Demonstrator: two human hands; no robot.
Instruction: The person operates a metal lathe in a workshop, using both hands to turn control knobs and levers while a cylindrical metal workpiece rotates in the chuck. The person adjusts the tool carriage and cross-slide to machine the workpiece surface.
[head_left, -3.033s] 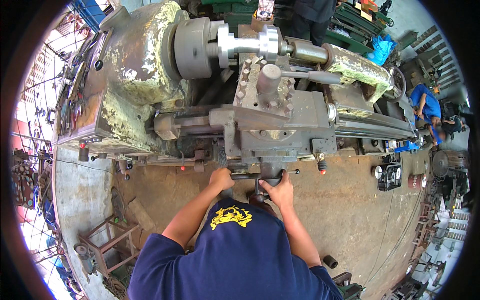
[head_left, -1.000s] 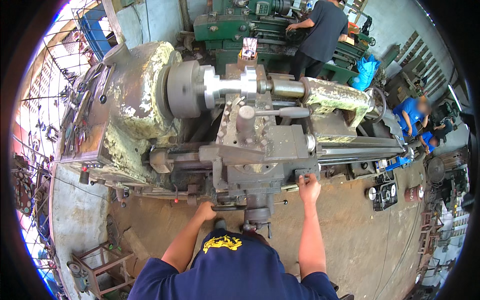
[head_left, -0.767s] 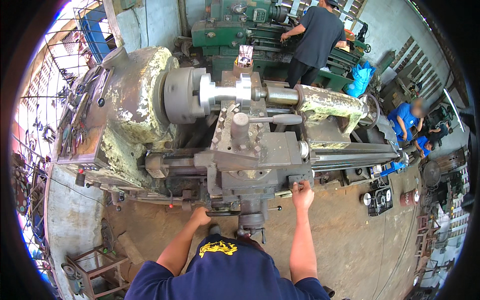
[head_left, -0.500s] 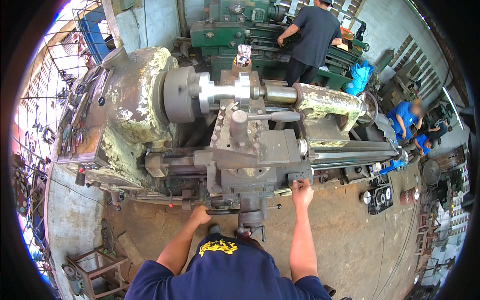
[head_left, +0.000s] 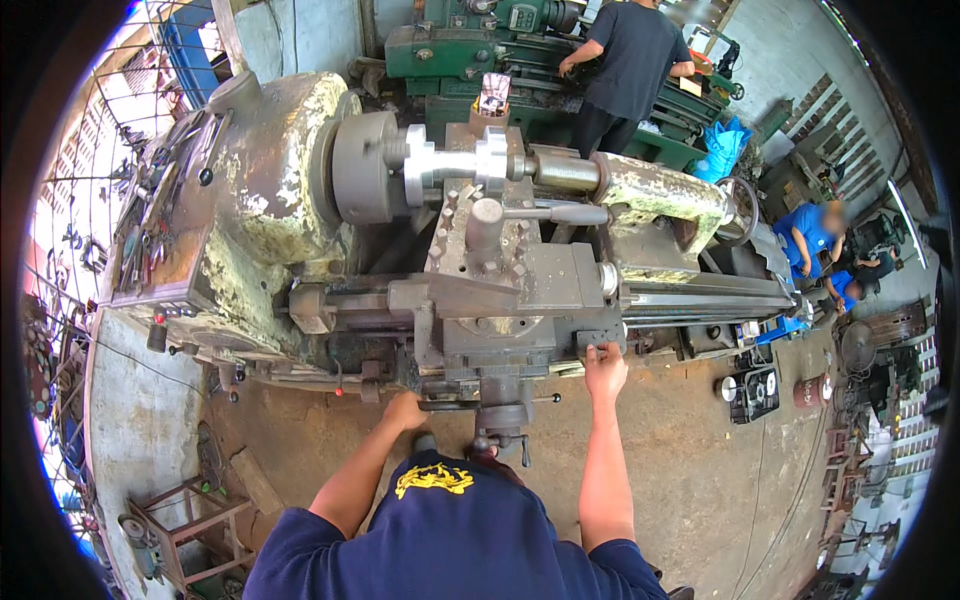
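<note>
Two bare hands; two lathes; one chuck; one silvery workpiece; one blue bag.

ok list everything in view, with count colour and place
lathe: 1, brown-grey, flaking pale paint, across centre
chuck: 1, grey, upper centre-left
workpiece: 1, silver, between chuck and tailstock
tailstock: 1, pale flaking paint, upper right
tool post: 1, grey, below workpiece
hand tools: many, mixed, lathe top, left
green lathe: 1, green, behind
co-worker: 1, dark shirt, at green lathe
people in blue: 2, far right
bag: 1, blue, upper right
crate: 1, black, right floor
bucket: 1, dark red, beside crate
metal stand: 1, brown, lower left
dark bar: 1, lower centre
left hand: 1, bare, on dark bar's left end
right hand: 1, bare, at small dark plate
</note>
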